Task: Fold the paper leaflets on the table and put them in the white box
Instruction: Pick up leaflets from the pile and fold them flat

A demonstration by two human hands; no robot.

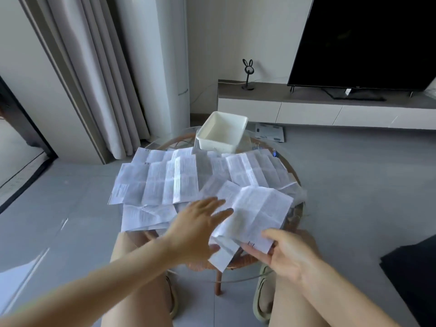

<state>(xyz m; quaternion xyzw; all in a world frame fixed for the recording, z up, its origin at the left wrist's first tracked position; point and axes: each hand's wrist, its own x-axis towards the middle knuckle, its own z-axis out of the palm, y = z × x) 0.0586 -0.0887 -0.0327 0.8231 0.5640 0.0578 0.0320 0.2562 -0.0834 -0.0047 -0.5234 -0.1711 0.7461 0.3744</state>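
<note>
A creased leaflet (pixel 257 215) is held at lower centre of the frame, pinched at its near corner by the right hand (pixel 290 253). The left hand (pixel 198 227) is spread flat at its left edge, gripping nothing. More leaflets (pixel 165 182) are strewn over the table (pixel 299 212), and the white box (pixel 221 133) is set at upper centre.

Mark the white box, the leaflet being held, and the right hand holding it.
white box (pixel 215 144), head view, on its near outer wall.
held leaflet (pixel 258 212), head view, on the middle of the printed sheet.
right hand (pixel 291 252), head view, on the middle of the hand.
</note>
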